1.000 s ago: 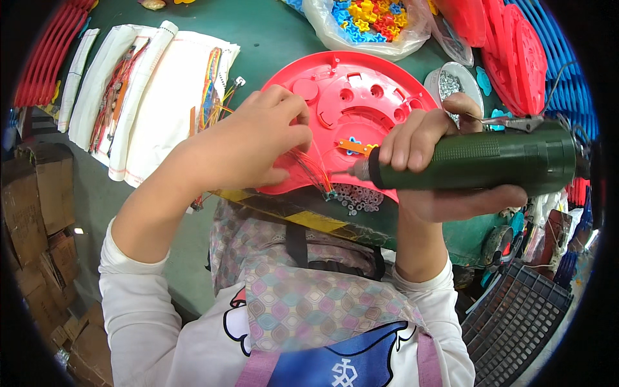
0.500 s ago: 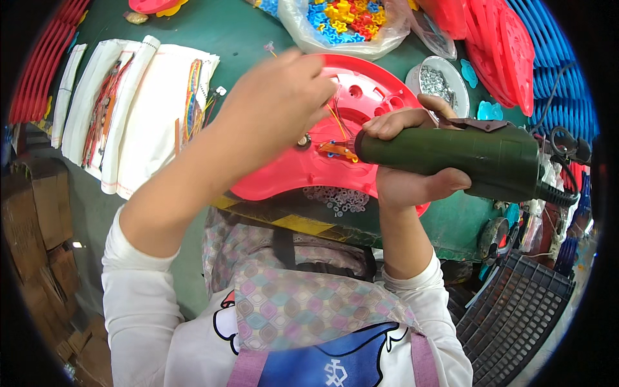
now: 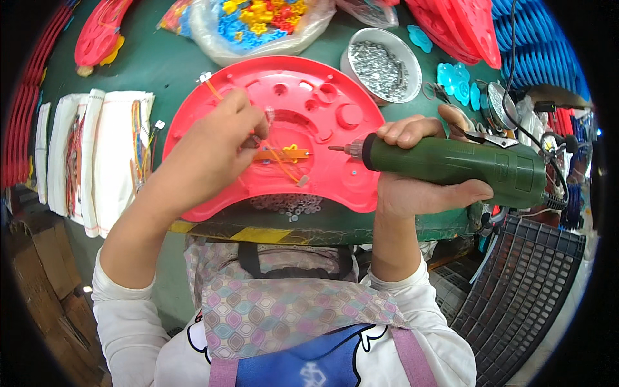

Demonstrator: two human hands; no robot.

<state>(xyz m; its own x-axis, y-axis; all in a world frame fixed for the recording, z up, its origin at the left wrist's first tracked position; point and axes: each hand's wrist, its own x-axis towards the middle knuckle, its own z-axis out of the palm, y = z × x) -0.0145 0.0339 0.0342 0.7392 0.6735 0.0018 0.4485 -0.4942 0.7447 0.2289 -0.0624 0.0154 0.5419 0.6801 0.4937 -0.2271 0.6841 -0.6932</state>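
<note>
A red, curved plastic shell (image 3: 193, 138) lies hollow side up on the table before me. In its middle sits a narrow orange circuit board (image 3: 284, 155), with a yellow piece beside it. My left hand (image 3: 219, 145) is closed in a pinch over the board's left end; the small dark thing at its fingertips is mostly hidden. Thin wires with a white connector (image 3: 205, 77) rest at the shell's upper left edge. A green electric screwdriver (image 3: 451, 164) lies level in my right hand (image 3: 419, 187), its bit pointing left, just short of the board's right end.
A white bowl of small metal screws (image 3: 380, 68) stands behind the shell. Farther back is a bag of coloured star pieces (image 3: 261, 29). White cloth bundles with wires (image 3: 119, 151) lie left, light-blue flower pieces (image 3: 453, 80) right. Small clear rings (image 3: 290, 204) are at the front edge.
My left hand has come down from above the shell to the board. The screwdriver's bit has drawn back from the board. The whole view has shifted, so the shell appears farther left.
</note>
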